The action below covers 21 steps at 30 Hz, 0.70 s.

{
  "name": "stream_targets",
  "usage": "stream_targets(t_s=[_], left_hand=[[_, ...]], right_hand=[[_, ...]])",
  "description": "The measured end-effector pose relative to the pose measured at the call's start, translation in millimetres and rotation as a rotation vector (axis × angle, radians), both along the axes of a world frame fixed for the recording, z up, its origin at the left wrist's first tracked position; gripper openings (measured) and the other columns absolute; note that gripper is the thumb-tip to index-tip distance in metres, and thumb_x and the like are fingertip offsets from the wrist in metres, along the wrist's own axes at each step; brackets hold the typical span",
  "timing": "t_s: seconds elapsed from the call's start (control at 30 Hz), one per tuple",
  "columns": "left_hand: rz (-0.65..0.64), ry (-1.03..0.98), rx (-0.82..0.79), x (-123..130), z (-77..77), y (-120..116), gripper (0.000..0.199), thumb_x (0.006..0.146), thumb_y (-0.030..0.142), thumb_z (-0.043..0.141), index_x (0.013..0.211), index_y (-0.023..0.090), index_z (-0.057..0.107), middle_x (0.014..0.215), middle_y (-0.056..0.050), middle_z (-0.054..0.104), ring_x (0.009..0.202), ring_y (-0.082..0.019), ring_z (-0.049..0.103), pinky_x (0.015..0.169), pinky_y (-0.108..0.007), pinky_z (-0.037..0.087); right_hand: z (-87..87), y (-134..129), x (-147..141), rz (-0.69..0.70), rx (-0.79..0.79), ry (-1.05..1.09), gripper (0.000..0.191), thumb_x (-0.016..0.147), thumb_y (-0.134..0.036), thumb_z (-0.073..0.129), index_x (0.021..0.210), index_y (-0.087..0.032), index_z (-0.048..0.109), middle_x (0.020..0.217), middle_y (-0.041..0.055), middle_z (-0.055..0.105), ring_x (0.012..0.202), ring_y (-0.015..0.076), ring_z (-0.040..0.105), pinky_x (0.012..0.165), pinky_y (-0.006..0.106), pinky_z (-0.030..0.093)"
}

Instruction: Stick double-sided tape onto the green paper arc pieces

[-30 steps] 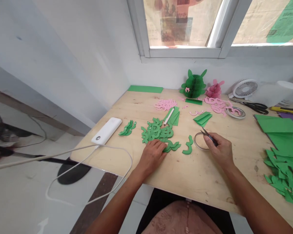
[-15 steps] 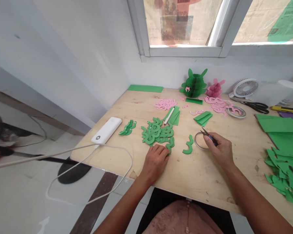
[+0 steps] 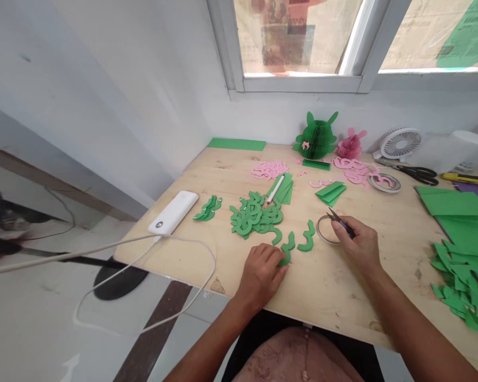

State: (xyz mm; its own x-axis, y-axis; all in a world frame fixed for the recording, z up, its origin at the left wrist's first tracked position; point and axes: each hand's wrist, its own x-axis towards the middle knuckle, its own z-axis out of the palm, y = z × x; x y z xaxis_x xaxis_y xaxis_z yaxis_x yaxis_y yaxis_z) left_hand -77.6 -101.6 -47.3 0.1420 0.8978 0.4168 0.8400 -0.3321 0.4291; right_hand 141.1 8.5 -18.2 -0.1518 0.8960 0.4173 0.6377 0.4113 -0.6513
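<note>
My left hand [image 3: 263, 270] rests low over the table, its curled fingers and thumb on the lower end of a wavy green paper cutout [image 3: 289, 242]. A second wavy cutout [image 3: 306, 237] lies just to the right, apart from it. Behind my left hand is a heap of green curved cutouts [image 3: 255, 213]. In my right hand [image 3: 360, 241] is a small pair of scissors [image 3: 341, 221], blades pointing up and left. Beside the blades lies a thin ring [image 3: 319, 227], partly hidden by my fingers; it looks like a tape roll.
A white power bank [image 3: 175, 211] with a cable lies at left. Pink cutouts [image 3: 269, 170], a pencil-like white stick [image 3: 276, 189], a green paper figure [image 3: 318, 138], black scissors [image 3: 420, 174] and a small fan [image 3: 402, 143] stand behind. Green scraps [image 3: 462, 278] lie at right.
My left hand has moved right, away from the green heap, bringing a wavy green cutout with it towards the other one. My right hand and the scissors have stayed in place.
</note>
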Motion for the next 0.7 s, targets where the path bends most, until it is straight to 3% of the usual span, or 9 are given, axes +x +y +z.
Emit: stream_targets(t_s=[0.17,0.4,0.53,0.7], left_hand=[[0.186,0.068,-0.031,-12.1,3.2,18.2,0.009,0.082,0.017,0.053,0.090,0.020,0.056,0.088,-0.004,0.065,0.084,-0.020,0.058,0.074,-0.034,0.042],[0.176,0.304,-0.142,-9.1,8.7,36.4,0.014,0.079,0.008,0.049,0.083,0.020,0.055,0.081,-0.004,0.063,0.078,-0.021,0.057,0.068,-0.033,0.041],[0.149,0.278,-0.142,-15.9,7.3,32.0,0.020,0.075,0.004,0.049,0.086,0.021,0.056,0.082,-0.003,0.064,0.079,-0.020,0.058,0.069,-0.031,0.042],[0.151,0.123,-0.084,-28.4,1.7,25.3,0.019,0.080,0.007,0.046,0.088,0.020,0.057,0.085,-0.002,0.067,0.080,-0.018,0.061,0.072,-0.031,0.045]], right_hand=[[-0.9,-0.1,-0.1,0.007,0.018,0.002,0.039,0.083,-0.049,0.052,0.081,-0.015,0.071,0.063,0.0017,0.061,0.052,0.0123,0.049,0.050,0.023,0.038],[-1.7,0.8,1.4,-0.016,0.012,-0.004,0.040,0.083,-0.050,0.051,0.081,-0.014,0.070,0.063,0.0022,0.062,0.052,0.0125,0.049,0.050,0.023,0.038],[-2.4,1.4,1.9,-0.003,0.014,0.003,0.039,0.083,-0.049,0.052,0.081,-0.015,0.070,0.069,0.0034,0.065,0.053,0.0127,0.051,0.051,0.024,0.039],[-4.0,1.9,2.0,-0.002,0.004,0.015,0.038,0.082,-0.049,0.053,0.081,-0.015,0.071,0.073,0.0050,0.067,0.057,0.0144,0.055,0.053,0.024,0.041]])
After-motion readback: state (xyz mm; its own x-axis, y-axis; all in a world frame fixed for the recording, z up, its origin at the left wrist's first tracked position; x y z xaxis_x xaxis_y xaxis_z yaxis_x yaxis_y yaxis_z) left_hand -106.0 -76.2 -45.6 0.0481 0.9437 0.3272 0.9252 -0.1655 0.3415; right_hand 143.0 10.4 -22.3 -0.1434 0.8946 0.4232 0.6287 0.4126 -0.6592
